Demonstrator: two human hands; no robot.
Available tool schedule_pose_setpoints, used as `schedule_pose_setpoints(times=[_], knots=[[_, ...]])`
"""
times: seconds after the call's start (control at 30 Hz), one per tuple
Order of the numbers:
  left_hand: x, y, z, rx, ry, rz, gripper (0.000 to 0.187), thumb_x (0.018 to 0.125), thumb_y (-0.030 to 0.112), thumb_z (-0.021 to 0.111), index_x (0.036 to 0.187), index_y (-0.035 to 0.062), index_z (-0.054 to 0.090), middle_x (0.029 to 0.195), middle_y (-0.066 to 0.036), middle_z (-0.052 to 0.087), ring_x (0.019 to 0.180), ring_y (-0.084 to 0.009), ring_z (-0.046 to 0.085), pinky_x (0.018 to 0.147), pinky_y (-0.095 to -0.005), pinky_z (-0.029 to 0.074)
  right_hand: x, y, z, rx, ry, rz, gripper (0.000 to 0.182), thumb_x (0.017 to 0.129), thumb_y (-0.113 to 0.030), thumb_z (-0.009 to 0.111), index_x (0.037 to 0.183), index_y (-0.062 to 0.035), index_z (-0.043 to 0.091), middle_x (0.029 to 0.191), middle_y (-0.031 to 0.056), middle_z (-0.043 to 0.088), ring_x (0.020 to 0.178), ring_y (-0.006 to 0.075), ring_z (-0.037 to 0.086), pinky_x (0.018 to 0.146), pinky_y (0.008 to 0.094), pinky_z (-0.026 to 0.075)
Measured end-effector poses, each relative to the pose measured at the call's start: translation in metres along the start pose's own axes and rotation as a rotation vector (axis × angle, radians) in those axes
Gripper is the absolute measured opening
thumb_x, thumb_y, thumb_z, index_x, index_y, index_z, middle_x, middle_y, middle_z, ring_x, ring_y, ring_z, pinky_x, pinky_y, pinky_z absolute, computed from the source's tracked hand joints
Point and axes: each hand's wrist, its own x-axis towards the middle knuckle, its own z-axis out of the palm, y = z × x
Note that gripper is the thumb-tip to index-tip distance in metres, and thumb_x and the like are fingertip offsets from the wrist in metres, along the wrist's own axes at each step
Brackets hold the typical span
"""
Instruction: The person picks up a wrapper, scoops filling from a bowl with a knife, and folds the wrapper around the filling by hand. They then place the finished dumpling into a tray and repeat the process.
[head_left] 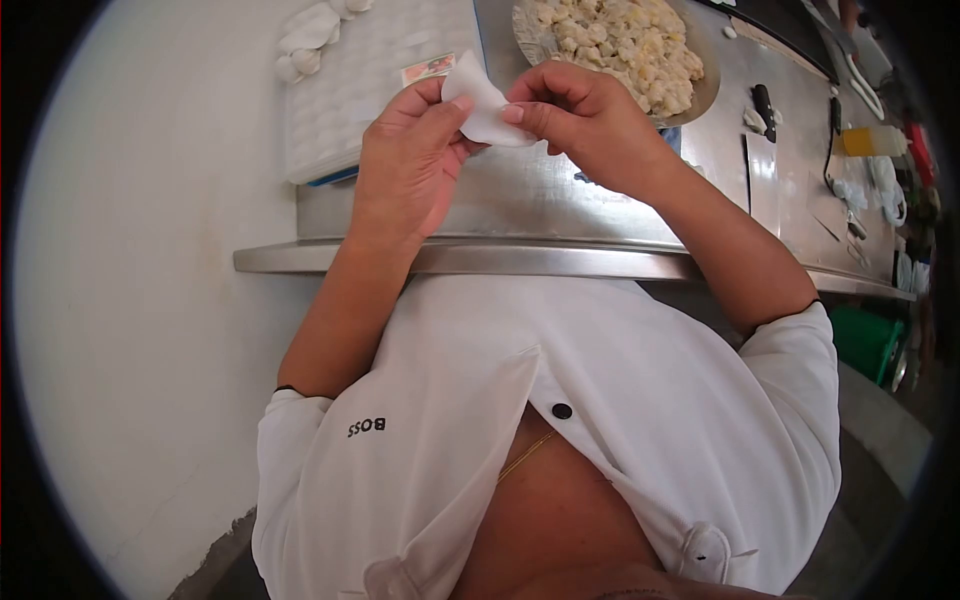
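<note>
A thin, pale dough wrapper is held up between both hands above the steel table. My left hand pinches its left side, thumb on the near face and fingers behind. The right side is gripped by my right hand, thumb against the edge and the other fingers curled. The wrapper bends slightly, its top corner pointing up; whether anything lies inside it cannot be seen. Just beyond my right hand stands a round metal bowl of chunky, pale yellowish filling. Behind my left hand lies a white dimpled tray.
Several white folded dough pieces sit at the tray's far left corner. Right of the bowl, a broad-bladed knife lies on the steel table. Farther right is a yellow-filled bottle. A white wall borders the left side.
</note>
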Motion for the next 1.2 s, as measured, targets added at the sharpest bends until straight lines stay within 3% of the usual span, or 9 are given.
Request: schedule_pose_setpoints(times=[0.13,0.2,0.3,0.63,0.7,0.87,0.97,1.07,1.2], knots=[[-0.003,0.002,-0.003,-0.044,0.005,-0.013,0.029,0.09,0.003,0.057,0.118,-0.0056,0.054,0.107,-0.013,0.064,0.097,-0.0221,0.063,0.087,-0.0392,0.05,-0.001,-0.003,0.001,0.11,-0.03,0.044,0.019,0.091,-0.024,0.067,0.098,-0.0057,0.067,0.078,-0.0016,0.061,0.067,0.0046,0.055,0.058,0.0208,0.045],[-0.004,0.001,-0.009,-0.062,-0.039,-0.035,0.027,0.09,0.005,0.058,0.115,-0.0031,0.052,0.112,-0.014,0.062,0.105,-0.0242,0.061,0.096,-0.0422,0.048,-0.001,-0.003,0.001,0.127,-0.034,0.05,0.019,0.091,-0.024,0.068,0.098,-0.0059,0.068,0.077,-0.0015,0.061,0.067,0.0049,0.055,0.058,0.0209,0.046],[-0.005,0.001,-0.009,-0.061,-0.043,-0.02,0.028,0.089,0.004,0.057,0.115,-0.003,0.052,0.113,-0.014,0.061,0.106,-0.0243,0.06,0.097,-0.0425,0.047,-0.001,-0.003,0.001,0.171,-0.05,0.064,0.019,0.091,-0.024,0.068,0.097,-0.006,0.069,0.076,-0.0013,0.061,0.066,0.0052,0.056,0.058,0.0214,0.047],[-0.004,0.002,-0.012,-0.083,-0.078,-0.042,0.03,0.087,0.007,0.058,0.114,-0.0022,0.05,0.113,-0.014,0.06,0.107,-0.024,0.058,0.098,-0.0433,0.046,-0.001,-0.002,0.0,0.172,-0.055,0.061,0.019,0.093,-0.023,0.065,0.095,-0.0042,0.067,0.075,-0.0015,0.061,0.07,0.0058,0.057,0.061,0.0229,0.048],[-0.003,-0.001,-0.012,-0.119,-0.044,-0.05,0.029,0.088,0.002,0.054,0.115,-0.0061,0.053,0.105,-0.013,0.062,0.098,-0.0224,0.061,0.094,-0.041,0.048,-0.001,-0.003,0.001,0.148,-0.027,0.071,0.019,0.094,-0.023,0.064,0.094,-0.004,0.066,0.075,-0.0016,0.061,0.07,0.0059,0.057,0.062,0.0229,0.048],[-0.003,0.0,-0.011,-0.113,-0.057,-0.032,0.028,0.088,0.002,0.054,0.114,-0.0067,0.053,0.105,-0.014,0.062,0.099,-0.0228,0.061,0.095,-0.0416,0.048,-0.003,-0.006,0.003,0.127,0.015,0.045,0.019,0.094,-0.022,0.062,0.095,-0.0038,0.065,0.077,-0.001,0.061,0.071,0.0062,0.057,0.063,0.023,0.048],[-0.003,-0.001,-0.013,-0.101,-0.078,-0.029,0.028,0.088,0.002,0.054,0.114,-0.0071,0.052,0.106,-0.014,0.062,0.1,-0.0236,0.061,0.095,-0.0421,0.048,-0.001,-0.002,0.0,0.102,-0.082,0.012,0.02,0.094,-0.024,0.062,0.096,-0.0039,0.064,0.078,-0.0002,0.061,0.072,0.0063,0.058,0.063,0.0237,0.049],[-0.005,-0.002,-0.01,-0.082,-0.071,-0.024,0.029,0.088,0.002,0.053,0.115,-0.0074,0.052,0.109,-0.015,0.061,0.102,-0.0249,0.061,0.096,-0.0431,0.047,0.005,0.003,-0.005,0.145,-0.082,0.055,0.022,0.094,-0.025,0.062,0.099,-0.0037,0.063,0.081,0.0007,0.061,0.073,0.0075,0.058,0.064,0.0244,0.05],[-0.003,-0.002,-0.012,-0.091,-0.035,-0.016,0.031,0.087,0.005,0.051,0.115,-0.0079,0.052,0.113,-0.017,0.06,0.105,-0.0273,0.059,0.096,-0.0444,0.046,0.008,0.008,-0.003,0.371,-0.017,0.268,0.025,0.094,-0.028,0.061,0.098,-0.0027,0.064,0.083,0.0014,0.062,0.074,0.0089,0.059,0.065,0.0249,0.05]])
